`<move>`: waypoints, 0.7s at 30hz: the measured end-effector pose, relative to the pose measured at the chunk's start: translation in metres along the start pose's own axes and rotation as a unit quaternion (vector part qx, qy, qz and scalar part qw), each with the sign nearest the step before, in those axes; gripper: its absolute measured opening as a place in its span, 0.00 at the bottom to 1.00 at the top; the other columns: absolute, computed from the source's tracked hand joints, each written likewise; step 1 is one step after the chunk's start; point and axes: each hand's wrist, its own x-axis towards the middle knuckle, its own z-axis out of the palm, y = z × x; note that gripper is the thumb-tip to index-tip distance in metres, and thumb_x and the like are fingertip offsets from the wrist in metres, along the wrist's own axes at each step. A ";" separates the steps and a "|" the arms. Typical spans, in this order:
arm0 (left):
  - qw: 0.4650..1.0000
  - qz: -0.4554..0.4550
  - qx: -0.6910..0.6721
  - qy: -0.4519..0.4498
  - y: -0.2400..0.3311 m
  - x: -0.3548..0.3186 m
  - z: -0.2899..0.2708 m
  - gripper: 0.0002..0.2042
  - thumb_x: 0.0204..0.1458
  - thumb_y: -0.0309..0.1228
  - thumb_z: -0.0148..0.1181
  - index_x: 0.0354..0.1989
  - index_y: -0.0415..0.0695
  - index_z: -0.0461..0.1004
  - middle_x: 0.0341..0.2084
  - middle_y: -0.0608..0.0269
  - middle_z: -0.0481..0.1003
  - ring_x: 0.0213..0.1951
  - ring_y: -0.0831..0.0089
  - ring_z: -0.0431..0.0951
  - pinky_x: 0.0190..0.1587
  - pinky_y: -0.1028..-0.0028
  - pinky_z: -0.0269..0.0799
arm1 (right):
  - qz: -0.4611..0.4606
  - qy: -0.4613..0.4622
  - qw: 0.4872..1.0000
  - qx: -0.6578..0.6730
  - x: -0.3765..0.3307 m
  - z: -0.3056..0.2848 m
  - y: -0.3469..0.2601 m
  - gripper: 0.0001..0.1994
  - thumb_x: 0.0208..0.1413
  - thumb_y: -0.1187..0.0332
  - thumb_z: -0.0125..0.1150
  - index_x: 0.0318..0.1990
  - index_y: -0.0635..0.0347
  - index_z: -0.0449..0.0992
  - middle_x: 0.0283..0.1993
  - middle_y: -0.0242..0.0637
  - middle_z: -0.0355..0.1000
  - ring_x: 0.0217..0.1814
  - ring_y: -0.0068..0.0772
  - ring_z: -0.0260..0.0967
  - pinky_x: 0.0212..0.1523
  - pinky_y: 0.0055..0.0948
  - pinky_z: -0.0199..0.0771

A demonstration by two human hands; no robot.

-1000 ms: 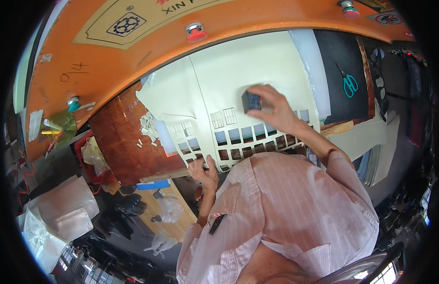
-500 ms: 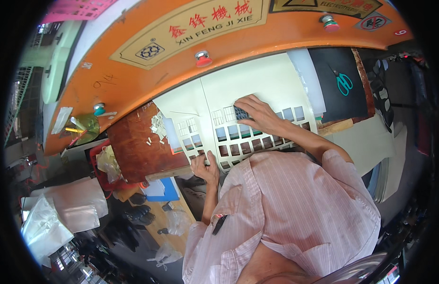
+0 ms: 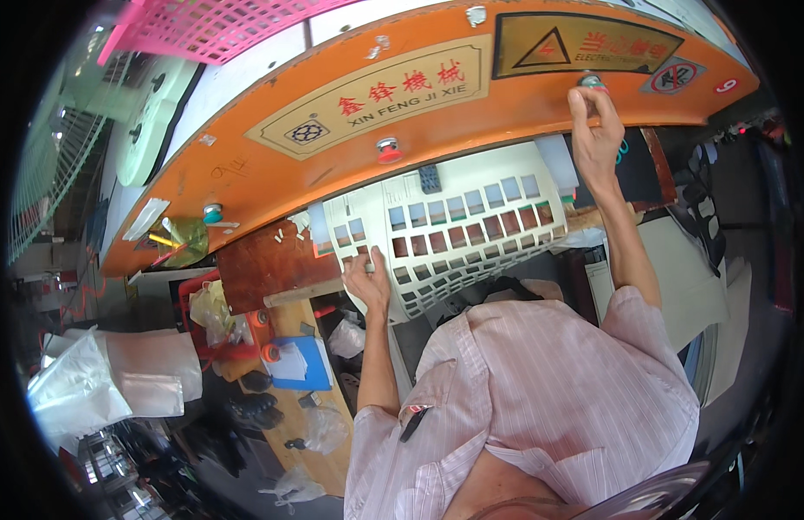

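Observation:
A cream sheet with rows of rectangular cut-out holes lies under the orange machine's front, its near part sagging toward my body. My left hand is closed on the sheet at its lower left, thumb and fingers at the holes. On the sheet, above the top row of holes, rests a small dark block. My right hand is raised to the machine's front panel. Its fingers are bent around a push button at the right, hiding most of the cap.
The orange machine panel spans the far side, with a red button and a green button. Small cream offcuts lie on the brown board. A pink basket sits on top. Teal scissors are partly hidden behind my right hand.
My right hand has left the dark block and risen to the push button at the right. The block stays on the sheet. My left hand remains on the sheet; the view has shifted.

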 end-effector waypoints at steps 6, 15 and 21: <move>0.999 0.019 -0.048 0.014 0.011 0.007 -0.010 0.19 0.62 0.43 0.64 0.28 0.36 0.82 0.21 0.51 0.76 0.33 0.53 0.74 0.46 0.56 0.68 | 0.114 -0.021 0.993 0.008 -0.067 -0.072 0.000 0.06 0.64 0.72 0.67 0.42 0.67 0.80 0.33 0.33 0.73 0.32 0.21 0.67 0.37 0.23 0.70; 0.999 0.008 -0.039 0.006 0.018 0.008 -0.015 0.19 0.61 0.44 0.65 0.31 0.36 0.83 0.24 0.50 0.77 0.32 0.55 0.75 0.39 0.56 0.69 | 0.271 -0.071 0.953 -0.115 -0.176 -0.093 0.041 0.15 0.64 0.63 0.65 0.48 0.68 0.80 0.37 0.45 0.80 0.41 0.43 0.79 0.44 0.39 0.77; 0.999 0.004 -0.037 0.020 0.014 0.012 -0.014 0.21 0.61 0.47 0.65 0.31 0.38 0.85 0.25 0.50 0.79 0.33 0.55 0.77 0.42 0.57 0.71 | 0.244 -0.105 0.954 -0.141 -0.195 -0.086 0.037 0.17 0.67 0.57 0.60 0.44 0.66 0.81 0.33 0.47 0.80 0.39 0.49 0.77 0.45 0.47 0.71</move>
